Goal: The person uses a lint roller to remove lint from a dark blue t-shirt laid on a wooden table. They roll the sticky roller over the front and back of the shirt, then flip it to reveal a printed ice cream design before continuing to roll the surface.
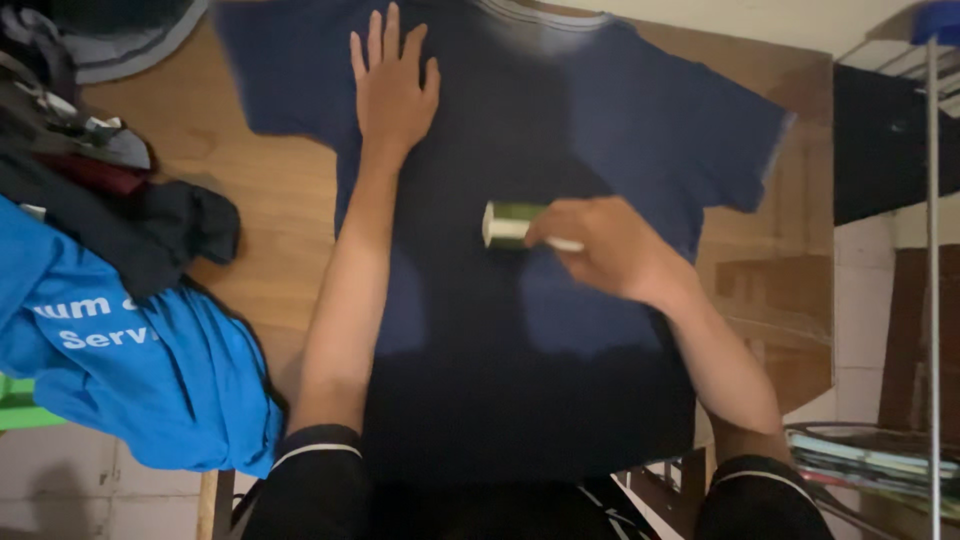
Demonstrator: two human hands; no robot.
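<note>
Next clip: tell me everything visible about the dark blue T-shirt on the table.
The dark blue T-shirt is short-sleeved, of soft cloth, with a paler collar band at the top. It lies spread flat on the wooden table, its lower part hanging over the near edge in shadow. The left hand presses flat on it near the chest; the right hand holds a small green-and-white roller against its middle.

Setting is reading as a home laundry or clothes-care corner. A brown wood-grain laminate desk [270, 200] is carrying garments: a dark navy short-sleeved cotton T-shirt [620, 120] is lying spread flat, a bright blue T-shirt with white lettering [130, 370] is hanging over the left edge, and a heap of dark mixed clothing [100, 180] is sitting beside it. A grey metal wire rack [932, 250] is standing at the right. Pale floor tiles [80, 480] are showing below.
</note>
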